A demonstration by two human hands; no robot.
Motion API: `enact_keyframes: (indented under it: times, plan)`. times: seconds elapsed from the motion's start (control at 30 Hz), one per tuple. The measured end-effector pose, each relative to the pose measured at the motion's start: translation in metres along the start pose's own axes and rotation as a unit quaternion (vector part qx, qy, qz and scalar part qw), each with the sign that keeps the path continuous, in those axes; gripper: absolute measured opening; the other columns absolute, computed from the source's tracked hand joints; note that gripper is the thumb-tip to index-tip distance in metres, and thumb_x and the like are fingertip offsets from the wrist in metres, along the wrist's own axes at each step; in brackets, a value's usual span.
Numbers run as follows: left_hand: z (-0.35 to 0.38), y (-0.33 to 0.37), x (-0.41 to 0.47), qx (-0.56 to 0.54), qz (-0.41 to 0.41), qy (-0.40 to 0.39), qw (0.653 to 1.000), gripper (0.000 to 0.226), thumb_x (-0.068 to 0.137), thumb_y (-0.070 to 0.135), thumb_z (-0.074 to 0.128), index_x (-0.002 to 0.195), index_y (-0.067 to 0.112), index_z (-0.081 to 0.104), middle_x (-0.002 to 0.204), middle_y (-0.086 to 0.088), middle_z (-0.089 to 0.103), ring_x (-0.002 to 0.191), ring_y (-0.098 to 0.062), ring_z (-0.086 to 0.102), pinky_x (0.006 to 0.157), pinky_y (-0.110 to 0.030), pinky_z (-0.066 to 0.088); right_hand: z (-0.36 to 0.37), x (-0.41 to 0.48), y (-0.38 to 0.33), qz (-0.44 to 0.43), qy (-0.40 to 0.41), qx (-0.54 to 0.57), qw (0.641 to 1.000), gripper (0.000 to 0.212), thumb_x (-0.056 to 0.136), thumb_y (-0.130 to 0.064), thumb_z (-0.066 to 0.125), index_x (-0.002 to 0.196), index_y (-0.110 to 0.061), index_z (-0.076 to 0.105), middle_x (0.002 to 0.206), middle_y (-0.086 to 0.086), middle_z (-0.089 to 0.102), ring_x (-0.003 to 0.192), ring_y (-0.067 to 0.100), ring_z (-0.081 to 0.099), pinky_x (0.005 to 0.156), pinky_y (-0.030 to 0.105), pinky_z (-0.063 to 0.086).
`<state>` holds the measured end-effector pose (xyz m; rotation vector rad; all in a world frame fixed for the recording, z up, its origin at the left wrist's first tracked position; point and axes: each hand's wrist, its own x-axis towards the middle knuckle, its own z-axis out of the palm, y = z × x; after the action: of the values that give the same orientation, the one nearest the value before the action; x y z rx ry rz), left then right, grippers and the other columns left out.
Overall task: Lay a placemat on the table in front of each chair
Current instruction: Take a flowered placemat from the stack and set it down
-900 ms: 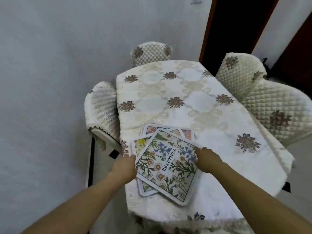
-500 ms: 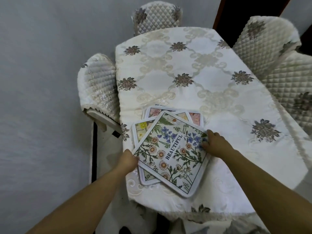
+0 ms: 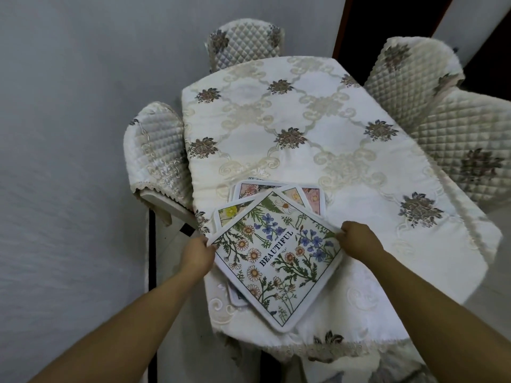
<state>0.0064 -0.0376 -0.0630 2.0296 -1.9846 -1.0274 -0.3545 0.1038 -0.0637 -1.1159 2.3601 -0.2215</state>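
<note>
A stack of square floral placemats lies at the near left of the table (image 3: pixel 359 172), which wears a cream tablecloth with brown flower motifs. The top placemat (image 3: pixel 276 261), white-edged and printed "BEAUTIFUL", sits turned like a diamond. My left hand (image 3: pixel 197 255) pinches its left corner and my right hand (image 3: pixel 356 239) pinches its right corner. Beneath it, a yellow-flowered placemat (image 3: pixel 229 212) and a pink one (image 3: pixel 254 189) poke out toward the far side.
Quilted cream chairs ring the table: one on the left (image 3: pixel 157 153), one at the far end (image 3: pixel 246 48), two on the right (image 3: pixel 414 73) (image 3: pixel 470 145). A grey wall (image 3: pixel 83 134) runs close along the left. A dark doorway (image 3: pixel 387 23) opens behind the table.
Both hands have shifted from resting on the top placemat's edges to pinching its left and right corners. The camera has tilted and moved, so the stack sits lower in view.
</note>
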Motion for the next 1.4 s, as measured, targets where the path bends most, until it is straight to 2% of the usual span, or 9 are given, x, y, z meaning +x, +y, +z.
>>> enact_keyframes:
  times: [0.13,0.27,0.43,0.63,0.77,0.83,1.0,1.17,1.4]
  plan:
    - [-0.029,0.015,-0.004,0.026,0.098,0.035,0.994,0.018,0.09,0.025,0.063,0.077,0.017,0.053,0.067,0.002,0.056,0.063,-0.019,0.054,0.052,-0.03,0.037,-0.013,-0.047,0.004,0.004,0.012,0.009,1.0,0.034,0.09,-0.029,0.055,0.061,-0.017,0.042,0.063,0.0,0.049,0.063,0.02,0.049,0.05,0.027,0.029]
    - [-0.06,0.044,-0.019,0.031,0.18,0.066,0.981,0.022,0.091,0.029,0.062,0.077,0.014,0.052,0.067,-0.001,0.054,0.06,-0.017,0.051,0.049,-0.03,0.036,-0.034,-0.11,0.007,0.024,0.036,0.038,0.998,0.035,0.091,-0.031,0.054,0.063,-0.012,0.045,0.065,0.006,0.054,0.062,0.023,0.051,0.052,0.03,0.033]
    - [-0.093,0.095,-0.051,0.001,0.258,0.077,0.963,0.013,0.094,0.026,0.058,0.088,0.014,0.055,0.076,-0.001,0.059,0.073,-0.023,0.055,0.056,-0.032,0.04,-0.055,-0.207,0.01,0.055,0.071,0.096,0.991,0.036,0.094,-0.029,0.052,0.065,-0.011,0.039,0.064,0.009,0.045,0.056,0.021,0.037,0.053,0.032,0.024]
    - [-0.098,0.158,-0.109,-0.017,0.33,0.054,0.942,0.019,0.094,0.026,0.059,0.091,0.008,0.058,0.085,-0.008,0.058,0.08,-0.027,0.052,0.07,-0.035,0.041,-0.056,-0.318,0.035,0.111,0.108,0.193,0.969,0.034,0.091,-0.029,0.057,0.063,-0.014,0.046,0.063,0.008,0.046,0.053,0.018,0.038,0.046,0.023,0.028]
    - [-0.07,0.19,-0.161,0.008,0.355,0.019,0.934,0.023,0.094,0.022,0.057,0.085,0.001,0.059,0.08,-0.016,0.061,0.075,-0.032,0.056,0.067,-0.039,0.045,-0.058,-0.372,0.071,0.132,0.129,0.212,0.96,0.034,0.09,-0.032,0.058,0.066,-0.008,0.057,0.063,0.008,0.057,0.052,0.016,0.044,0.05,0.026,0.032]
    - [-0.05,0.206,-0.188,0.033,0.376,0.01,0.926,0.025,0.095,0.021,0.056,0.078,0.003,0.057,0.077,-0.018,0.062,0.071,-0.031,0.056,0.064,-0.038,0.045,-0.065,-0.393,0.097,0.142,0.147,0.217,0.954,0.034,0.089,-0.032,0.059,0.061,-0.012,0.056,0.059,0.0,0.055,0.049,0.011,0.044,0.047,0.025,0.031]
    - [0.013,0.248,-0.253,0.064,0.402,0.0,0.913,0.019,0.095,0.025,0.053,0.081,0.011,0.055,0.078,-0.01,0.06,0.069,-0.023,0.054,0.055,-0.032,0.036,-0.084,-0.435,0.181,0.163,0.175,0.24,0.941,0.032,0.088,-0.033,0.061,0.061,-0.018,0.052,0.058,-0.003,0.053,0.05,0.012,0.044,0.047,0.025,0.03]
    - [0.095,0.294,-0.331,0.065,0.4,0.008,0.914,0.015,0.093,0.028,0.054,0.087,0.014,0.055,0.084,-0.008,0.06,0.079,-0.029,0.056,0.065,-0.035,0.043,-0.111,-0.472,0.298,0.166,0.179,0.257,0.935,0.03,0.089,-0.032,0.06,0.064,-0.018,0.052,0.064,0.003,0.056,0.052,0.015,0.044,0.051,0.026,0.032]
    - [0.187,0.36,-0.423,0.091,0.404,0.015,0.91,0.016,0.094,0.027,0.052,0.087,0.013,0.058,0.088,-0.011,0.064,0.081,-0.028,0.054,0.067,-0.036,0.044,-0.162,-0.512,0.437,0.17,0.169,0.29,0.927,0.03,0.09,-0.033,0.06,0.065,-0.017,0.055,0.064,0.003,0.061,0.055,0.016,0.049,0.054,0.026,0.035]
